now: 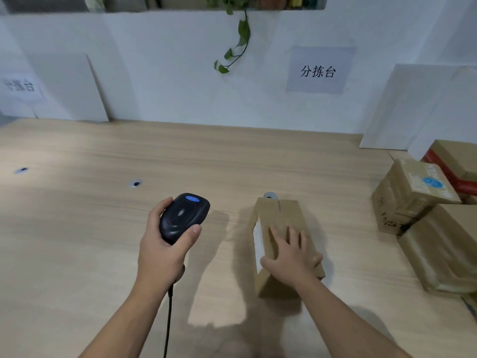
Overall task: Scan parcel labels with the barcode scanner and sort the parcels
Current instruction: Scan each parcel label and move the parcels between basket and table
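Observation:
My left hand grips a black barcode scanner with a blue light on top, held above the wooden table; its black cable hangs down along my forearm. To its right a long brown cardboard parcel lies on the table, with a white label on its left side face. My right hand holds this parcel from above, fingers spread over the top and the thumb on the left side by the label. The scanner is about a hand's width left of the parcel.
A pile of brown parcels crowds the table's right edge, one with red tape. White boards lean on the back wall, which carries a paper sign. Round cable holes dot the tabletop. A vine hangs above.

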{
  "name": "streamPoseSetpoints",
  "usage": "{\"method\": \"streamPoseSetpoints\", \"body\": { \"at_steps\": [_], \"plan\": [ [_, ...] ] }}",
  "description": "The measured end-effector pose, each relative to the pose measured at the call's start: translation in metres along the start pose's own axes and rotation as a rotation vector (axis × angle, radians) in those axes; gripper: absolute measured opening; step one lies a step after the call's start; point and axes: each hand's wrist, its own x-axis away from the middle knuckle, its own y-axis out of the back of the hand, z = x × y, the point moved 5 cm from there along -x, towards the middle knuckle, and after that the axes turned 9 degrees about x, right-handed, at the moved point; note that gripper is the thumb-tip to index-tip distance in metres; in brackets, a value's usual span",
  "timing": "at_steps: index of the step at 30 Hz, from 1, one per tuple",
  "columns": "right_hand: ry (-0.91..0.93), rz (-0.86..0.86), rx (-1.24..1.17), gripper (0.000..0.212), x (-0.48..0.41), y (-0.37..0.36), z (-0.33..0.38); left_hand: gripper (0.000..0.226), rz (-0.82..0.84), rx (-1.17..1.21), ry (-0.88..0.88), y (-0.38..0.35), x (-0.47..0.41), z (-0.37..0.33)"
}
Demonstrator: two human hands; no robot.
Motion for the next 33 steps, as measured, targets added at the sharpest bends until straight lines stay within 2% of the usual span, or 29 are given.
{"method": "streamPoseSetpoints", "body": {
  "at_steps": [3, 7, 9, 12, 14, 18, 24, 28, 33],
  "plan": [
    [0.082, 0.004, -0.159, 0.091, 0.004, 0.004, -0.02, 0.062, 0.007, -0.014, 0.012, 0.003, 0.0, 0.004],
    [0.157, 0.109, -0.707, 0.08, 0.014, -0.011, -0.036, 0.06, 0.027, 0.005, 0.018, -0.001, 0.003, 0.007],
    [0.148, 0.196, -0.854, 0.076, 0.02, -0.024, -0.04, 0.061, 0.047, 0.003, 0.009, -0.002, 0.003, 0.006],
    [0.099, 0.263, -0.845, 0.075, 0.024, -0.041, -0.045, 0.06, 0.084, -0.022, 0.023, -0.002, 0.002, 0.007],
    [0.055, 0.248, -0.855, 0.077, 0.024, -0.044, -0.043, 0.061, 0.106, -0.032, 0.033, -0.001, 0.002, 0.009],
    [0.046, 0.215, -0.928, 0.099, 0.024, -0.042, -0.019, 0.066, 0.122, -0.047, 0.032, 0.005, 0.003, 0.011],
    [0.025, 0.174, -0.986, 0.101, 0.009, -0.052, -0.004, 0.068, 0.161, -0.069, 0.03, 0.015, 0.005, 0.009],
    [0.158, 0.23, -0.879, 0.099, 0.004, -0.037, 0.005, 0.074, 0.256, -0.129, 0.023, 0.02, 0.007, 0.002],
    [0.32, 0.195, -0.534, 0.097, -0.006, 0.008, 0.01, 0.07, 0.381, -0.191, 0.029, 0.02, 0.007, -0.006]
  ]
}}
